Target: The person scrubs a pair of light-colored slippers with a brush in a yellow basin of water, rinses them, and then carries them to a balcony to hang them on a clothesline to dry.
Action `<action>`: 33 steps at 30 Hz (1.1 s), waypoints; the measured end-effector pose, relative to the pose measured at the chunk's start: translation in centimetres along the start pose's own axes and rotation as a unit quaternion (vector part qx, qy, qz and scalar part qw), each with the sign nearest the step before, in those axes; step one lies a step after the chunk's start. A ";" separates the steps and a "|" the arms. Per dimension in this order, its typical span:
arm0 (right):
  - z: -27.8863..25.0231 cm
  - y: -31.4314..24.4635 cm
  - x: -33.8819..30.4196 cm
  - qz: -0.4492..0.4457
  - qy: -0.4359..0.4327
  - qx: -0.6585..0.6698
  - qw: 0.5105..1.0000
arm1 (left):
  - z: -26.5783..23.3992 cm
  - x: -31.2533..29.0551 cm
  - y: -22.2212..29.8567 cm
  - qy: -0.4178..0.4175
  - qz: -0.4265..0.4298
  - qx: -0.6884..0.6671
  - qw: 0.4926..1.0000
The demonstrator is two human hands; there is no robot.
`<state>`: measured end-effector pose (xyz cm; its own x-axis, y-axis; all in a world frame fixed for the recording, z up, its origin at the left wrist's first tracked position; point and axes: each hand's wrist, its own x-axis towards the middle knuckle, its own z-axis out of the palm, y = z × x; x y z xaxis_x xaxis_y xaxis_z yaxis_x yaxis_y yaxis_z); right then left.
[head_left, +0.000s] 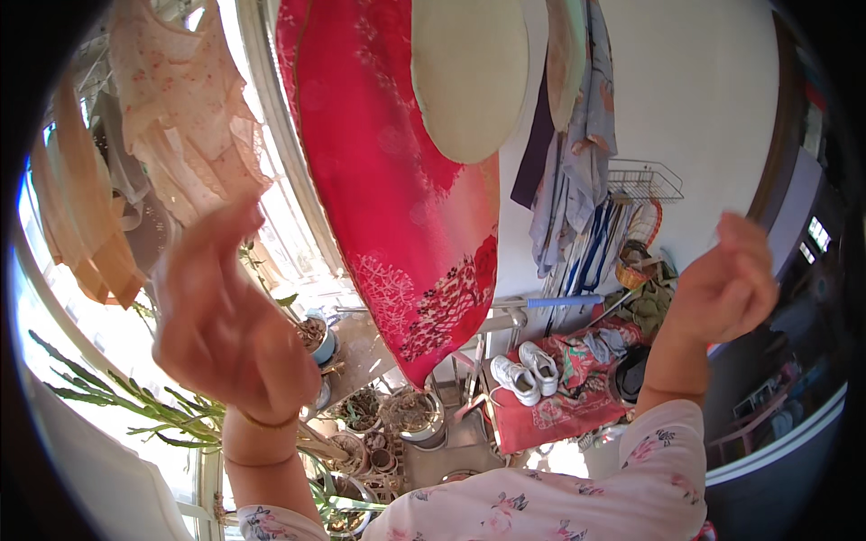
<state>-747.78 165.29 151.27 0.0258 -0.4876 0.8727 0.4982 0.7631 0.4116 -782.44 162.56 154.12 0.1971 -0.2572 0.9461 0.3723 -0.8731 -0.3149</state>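
My left hand (230,316) is raised at the left, smeared by motion, with a thin band at the wrist. Its fingers look bent, but I cannot make out whether they hold anything. Just above it hangs a pale peach lace-edged garment (180,108); whether they touch I cannot tell. Up at the right, my right hand (729,284) has its fingers curled in and nothing shows in them. Between the hands hangs a large red cloth (388,198) with blossom and tree patterns, tapering to a point. A cream rounded piece (469,81) overlaps its upper part.
Other clothes hang by the window, and a grey-blue patterned garment (577,180) hangs along the wall near a wire rack (645,183). White sneakers (528,374) rest on a red cloth-covered surface (559,419). Potted plants (415,415) and a spiky cactus (171,410) stand below.
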 end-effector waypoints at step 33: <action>-99.1 -57.4 -59.8 0.779 -0.539 -0.270 0.171 | 46.8 -52.7 51.0 -0.181 -0.811 -0.358 0.425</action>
